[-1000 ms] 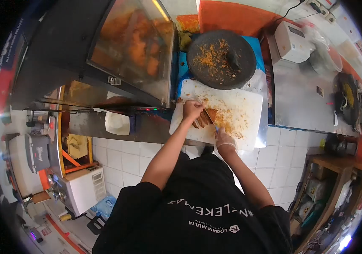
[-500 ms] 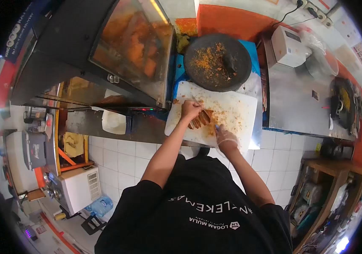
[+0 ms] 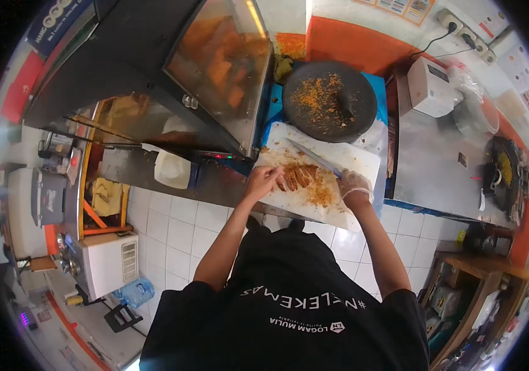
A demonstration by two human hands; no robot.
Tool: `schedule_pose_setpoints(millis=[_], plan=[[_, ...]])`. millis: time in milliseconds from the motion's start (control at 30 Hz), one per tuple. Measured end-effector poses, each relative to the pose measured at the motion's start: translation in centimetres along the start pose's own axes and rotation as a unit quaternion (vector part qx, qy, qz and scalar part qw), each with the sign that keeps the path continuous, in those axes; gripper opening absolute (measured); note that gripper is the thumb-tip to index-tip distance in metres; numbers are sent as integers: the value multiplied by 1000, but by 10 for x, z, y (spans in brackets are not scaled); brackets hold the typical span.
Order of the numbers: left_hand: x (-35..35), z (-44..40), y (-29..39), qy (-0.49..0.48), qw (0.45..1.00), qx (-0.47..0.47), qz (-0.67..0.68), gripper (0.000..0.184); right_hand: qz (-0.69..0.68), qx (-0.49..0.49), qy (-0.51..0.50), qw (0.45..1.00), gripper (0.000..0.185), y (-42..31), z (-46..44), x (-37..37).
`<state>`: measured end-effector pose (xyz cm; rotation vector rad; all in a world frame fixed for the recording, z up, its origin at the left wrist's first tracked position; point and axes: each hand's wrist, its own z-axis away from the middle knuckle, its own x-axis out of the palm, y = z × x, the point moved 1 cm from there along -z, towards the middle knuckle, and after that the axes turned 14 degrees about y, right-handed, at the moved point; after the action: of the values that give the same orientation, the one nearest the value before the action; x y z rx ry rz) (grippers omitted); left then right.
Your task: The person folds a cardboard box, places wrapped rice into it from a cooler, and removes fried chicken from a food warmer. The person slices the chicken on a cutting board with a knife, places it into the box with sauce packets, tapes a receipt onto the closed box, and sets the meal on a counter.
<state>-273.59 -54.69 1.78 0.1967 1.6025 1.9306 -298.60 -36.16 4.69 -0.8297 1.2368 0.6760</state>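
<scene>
A row of sliced browned meat [image 3: 300, 177] lies on a white cutting board [image 3: 363, 161] strewn with orange-brown crumbs. My left hand [image 3: 263, 182] is bare, its fingers bunched together at the left end of the slices, touching them. In a clear plastic glove, my right hand [image 3: 355, 185] is closed round the handle of a knife [image 3: 315, 157]. The blade slants up and left across the board, behind the meat and apart from it. Beyond the board sits a dark stone mortar [image 3: 301, 120] with orange crumbs and a dark pestle [image 3: 344, 105] in it.
A glass-fronted display cabinet [image 3: 221, 68] with fried food stands close on the left. A white tub [image 3: 172, 170] sits below it. To the right is a metal counter [image 3: 428, 151] with a white box [image 3: 430, 86] and a dark pan [image 3: 504, 170].
My left hand has shifted from the top of the slices to their left end. My right hand has moved outward, and the knife now lies slanted behind the meat. The camera view has shifted slightly.
</scene>
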Motion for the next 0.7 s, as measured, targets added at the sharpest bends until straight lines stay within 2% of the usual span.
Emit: schedule_pose_setpoints(millis=[67,100,200,300,433,533,567,633,667,700], plan=[[-35,31,-10,-15,1000,0,-15,30,73,-14,19,997,38,-10,-4,-3],[-50,46,-22,-1,1000,-17,-16,30,46,-15,-1,999,43,-24,-7,-3],[-87,94,-59,29,996,-65,-56,30,-87,-64,129,986,50,-85,1,27],[-113,129,-67,35,987,-92,-131,32,-25,-85,212,973,54,-143,0,68],[-140,150,-55,11,982,-101,-158,35,-6,-97,59,994,51,-166,-3,89],[-161,154,-66,22,982,-100,-157,36,79,-160,168,970,45,-149,-4,136],[-171,156,-73,33,982,-98,-155,36,66,-191,203,958,39,-138,-5,130],[-191,158,-88,24,983,-98,-151,37,-78,-114,105,985,30,-147,-8,68],[-206,159,-93,26,984,-97,-150,38,-157,-41,135,978,21,-156,-13,58],[-219,160,-91,36,979,-101,-171,39,-101,-77,141,982,22,-161,-6,48]])
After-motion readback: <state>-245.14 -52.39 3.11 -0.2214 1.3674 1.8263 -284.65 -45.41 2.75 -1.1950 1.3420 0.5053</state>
